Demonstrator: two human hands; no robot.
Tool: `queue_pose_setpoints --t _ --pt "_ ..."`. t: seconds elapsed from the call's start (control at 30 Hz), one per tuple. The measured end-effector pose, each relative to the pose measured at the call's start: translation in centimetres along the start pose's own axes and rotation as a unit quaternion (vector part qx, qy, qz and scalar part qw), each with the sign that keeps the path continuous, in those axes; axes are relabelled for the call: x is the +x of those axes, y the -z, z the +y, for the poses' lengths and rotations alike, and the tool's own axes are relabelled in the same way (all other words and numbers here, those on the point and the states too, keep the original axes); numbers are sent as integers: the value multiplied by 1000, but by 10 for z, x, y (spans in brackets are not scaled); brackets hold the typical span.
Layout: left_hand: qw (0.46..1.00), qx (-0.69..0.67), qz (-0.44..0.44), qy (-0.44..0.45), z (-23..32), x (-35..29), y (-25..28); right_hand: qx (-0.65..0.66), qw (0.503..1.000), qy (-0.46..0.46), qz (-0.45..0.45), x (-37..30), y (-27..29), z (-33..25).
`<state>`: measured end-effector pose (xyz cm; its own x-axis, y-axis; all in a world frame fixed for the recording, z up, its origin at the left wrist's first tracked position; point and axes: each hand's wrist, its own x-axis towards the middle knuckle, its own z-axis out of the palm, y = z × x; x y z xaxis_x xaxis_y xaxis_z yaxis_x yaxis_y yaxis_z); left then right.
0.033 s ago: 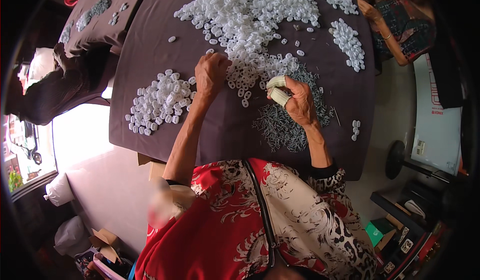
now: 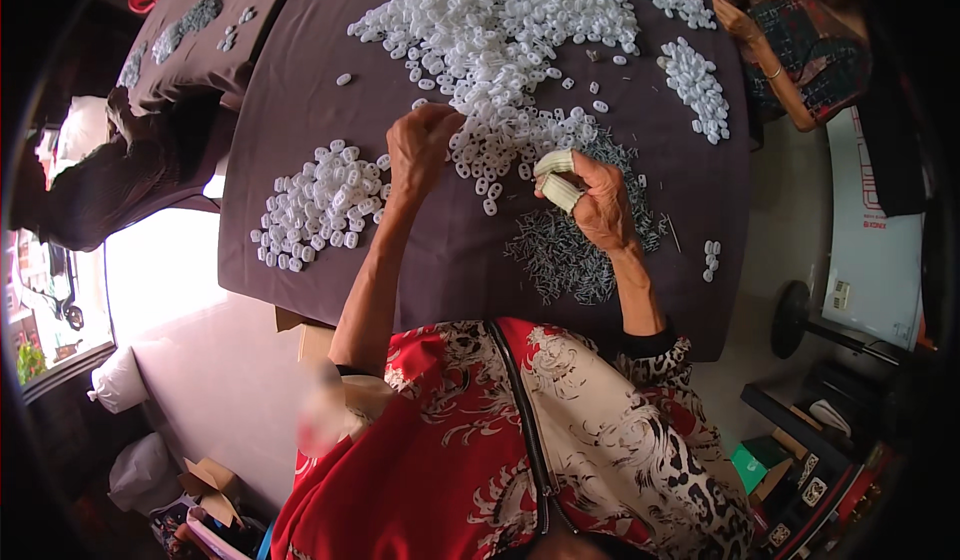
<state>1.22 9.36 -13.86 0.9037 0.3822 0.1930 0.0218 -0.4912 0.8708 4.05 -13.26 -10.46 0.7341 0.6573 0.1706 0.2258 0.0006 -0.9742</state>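
White plastic: a heap of two-hole oval pieces (image 2: 500,50) fills the top centre of the frame and narrows to a tongue near mid-frame, between the two hands.
Brown tablecloth (image 2: 460,270): lies under everything I log on the table.
Left hand (image 2: 418,148): centre of the frame, a little left; its bent fingers point up and right, at the left edge of the tongue. Fingers drawn together, gap narrow; I cannot tell whether they pinch a piece.
Right hand (image 2: 602,200): right of centre, thumb and forefinger curled toward each other, pointing left. I cannot make out anything held between them.
Cream finger covers (image 2: 560,192): two, ribbed, worn on the right hand.
Key relation: the tongue lies right of the left fingers and up-left of the right ones; the left hand is nearer to its upper part.
Nearest single oval (image 2: 525,171): just left of the right fingertips, apart from them; long axis roughly up-down in the frame, as best I can judge.
Grey metal pins (image 2: 565,260): loose pile below and around the right hand, axes in all directions; screw or nail, too small for me to tell.
Smaller oval pile (image 2: 325,200): left of frame, beside the left forearm.
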Motion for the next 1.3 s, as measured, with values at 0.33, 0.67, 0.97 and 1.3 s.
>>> queue_pose_setpoints --t 0.33,0.67,0.97,1.3 --pt "761 -615 -129 162 106 -14 -9 -1 992 65 108 38 12 -70" --pt "707 -668 -156 171 143 -20 -19 53 971 206 107 41 24 -78" --pt "746 -642 -48 172 156 -25 -26 -270 899 284 194 48 21 -80" --pt "846 -519 -37 116 156 -27 -17 -71 988 122 60 43 38 -96"
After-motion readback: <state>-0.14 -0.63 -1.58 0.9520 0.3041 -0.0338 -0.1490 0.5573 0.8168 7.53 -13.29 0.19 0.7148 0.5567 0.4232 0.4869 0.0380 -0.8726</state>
